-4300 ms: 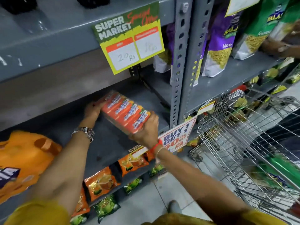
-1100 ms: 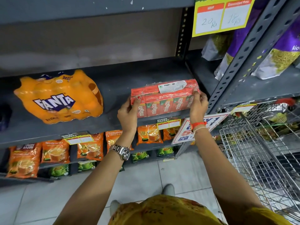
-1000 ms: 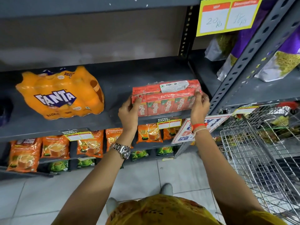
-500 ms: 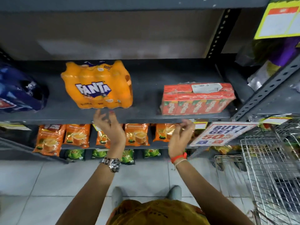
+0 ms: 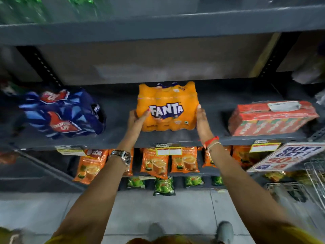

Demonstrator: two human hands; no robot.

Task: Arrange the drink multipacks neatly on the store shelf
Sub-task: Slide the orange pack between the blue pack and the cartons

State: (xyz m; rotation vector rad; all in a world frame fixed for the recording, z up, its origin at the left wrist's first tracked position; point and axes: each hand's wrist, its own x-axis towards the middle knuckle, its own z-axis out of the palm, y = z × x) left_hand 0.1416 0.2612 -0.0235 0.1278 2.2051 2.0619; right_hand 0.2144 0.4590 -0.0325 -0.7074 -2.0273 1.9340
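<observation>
An orange Fanta multipack (image 5: 166, 106) stands in the middle of the grey shelf (image 5: 175, 139), its label facing me. My left hand (image 5: 136, 118) grips its left side and my right hand (image 5: 201, 118) presses flat against its right side. A red Maaza juice-carton multipack (image 5: 272, 118) lies on the same shelf to the right, nobody touching it. A blue Thums Up multipack (image 5: 61, 113) lies tilted at the left of the shelf.
Orange and green pouches (image 5: 154, 162) hang on the rows below the shelf. A "Buy 1 Get" sign (image 5: 288, 156) sticks out at the lower right above a wire shopping cart (image 5: 314, 175). Another shelf (image 5: 158, 27) runs overhead with green items on it.
Both hands let go of the red Maaza pack, which stays on the right of the shelf, and moved left onto the Fanta pack, which now stands straighter. My view shifted left.
</observation>
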